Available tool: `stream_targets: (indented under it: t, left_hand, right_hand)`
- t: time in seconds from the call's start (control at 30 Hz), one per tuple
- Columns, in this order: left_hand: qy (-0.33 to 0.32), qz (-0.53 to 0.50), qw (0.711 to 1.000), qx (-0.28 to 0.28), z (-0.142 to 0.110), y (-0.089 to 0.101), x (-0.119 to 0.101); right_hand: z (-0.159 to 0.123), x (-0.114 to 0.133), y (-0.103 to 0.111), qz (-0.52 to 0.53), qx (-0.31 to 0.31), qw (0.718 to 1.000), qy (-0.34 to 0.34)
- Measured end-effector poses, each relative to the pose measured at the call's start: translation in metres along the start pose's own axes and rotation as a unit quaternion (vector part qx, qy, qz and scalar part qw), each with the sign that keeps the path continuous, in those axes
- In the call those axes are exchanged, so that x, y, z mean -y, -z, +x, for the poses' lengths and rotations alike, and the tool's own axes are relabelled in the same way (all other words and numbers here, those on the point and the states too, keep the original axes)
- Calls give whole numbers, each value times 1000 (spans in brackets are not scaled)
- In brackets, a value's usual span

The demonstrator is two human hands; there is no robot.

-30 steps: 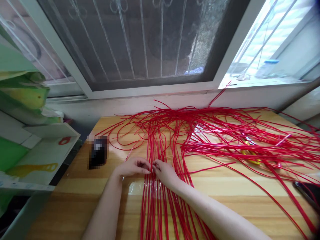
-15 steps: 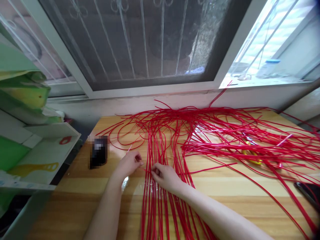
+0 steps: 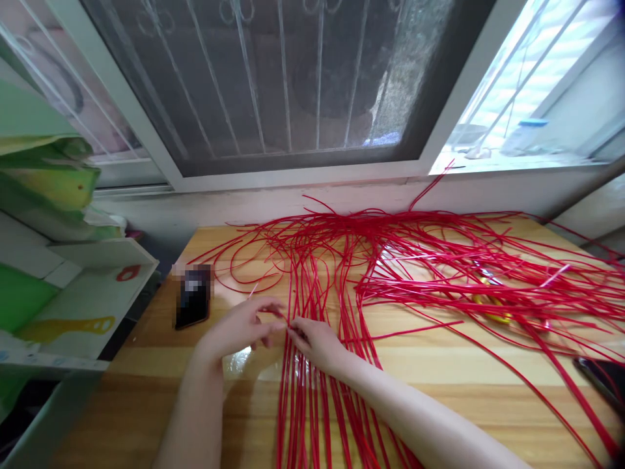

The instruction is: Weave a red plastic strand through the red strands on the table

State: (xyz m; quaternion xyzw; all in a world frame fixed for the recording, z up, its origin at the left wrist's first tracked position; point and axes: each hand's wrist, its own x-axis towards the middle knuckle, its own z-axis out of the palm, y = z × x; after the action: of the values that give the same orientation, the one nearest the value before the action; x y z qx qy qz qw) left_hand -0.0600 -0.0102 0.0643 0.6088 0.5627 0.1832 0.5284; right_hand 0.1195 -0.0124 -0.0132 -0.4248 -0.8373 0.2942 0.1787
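Note:
Several long red plastic strips [image 3: 317, 286] run toward me in a near-parallel bundle on the wooden table [image 3: 439, 384], and more lie tangled to the right. My left hand [image 3: 241, 329] sits at the bundle's left edge with thumb and fingers pinched on a thin red strip. My right hand [image 3: 317, 340] rests on the bundle just beside it, fingertips pinched at the same strip, so the two hands nearly touch. A clear piece of tape or film [image 3: 254, 361] lies under the strips below my hands.
A dark phone [image 3: 194, 303] lies left of my hands. A yellow-handled tool [image 3: 491, 312] is buried under the tangled strips at the right. Another dark object [image 3: 603, 378] sits at the right table edge. Green and white boxes [image 3: 58, 273] stand at the left, a window behind.
My left hand drew apart to the left half a second ago, then came back; both hands now meet again at the strip near the bundle's left edge.

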Motion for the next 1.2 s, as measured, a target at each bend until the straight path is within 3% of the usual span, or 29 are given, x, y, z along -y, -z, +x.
stream_targets:
  t: [0.07,0.13,0.2,0.27,0.33,0.43,0.57,0.67,0.73,0.83,0.9,1.0,1.07,1.2]
  left_hand:
    - [-33,-32,988,-150,13,-1,6]
    - [-53,-34,956,-286,34,-6,20]
    - [-45,11,943,-329,54,-15,38]
    - [-44,98,942,-318,69,-28,50]
    - [-45,201,922,-329,75,-40,54]
    - [-38,310,889,-336,75,-52,45]
    - [35,351,886,-302,74,-56,30]
    - [69,314,904,-282,73,-51,29]
    - [54,225,942,-243,68,-43,32]
    - [-28,8,995,-93,56,-25,34]
    - [-75,-85,993,13,46,-15,32]
    - [-115,-45,989,87,34,-10,21]
    - [-149,39,986,65,30,-14,12]
    - [-188,208,958,-53,29,-28,2]
  right_hand:
    - [1,-3,-2,14,-16,999,-28]
    - [1,-5,-3,15,-24,999,-41]
    - [1,-7,-4,11,-29,999,-44]
    - [1,-8,-4,10,-31,999,-40]
    - [1,-8,-4,14,-31,999,-32]
    - [1,-9,-4,30,-30,999,-21]
    - [1,-9,-5,42,-22,999,-18]
    - [1,-10,-5,43,-26,998,-23]
    - [1,-10,-5,43,-34,998,-31]
    - [4,-12,-4,61,-38,996,-46]
    - [8,-13,-3,86,-37,994,-61]
    - [12,-15,-4,102,-29,990,-98]
    - [14,-16,-6,85,-18,989,-118]
    - [13,-14,-9,-12,-9,992,-123]
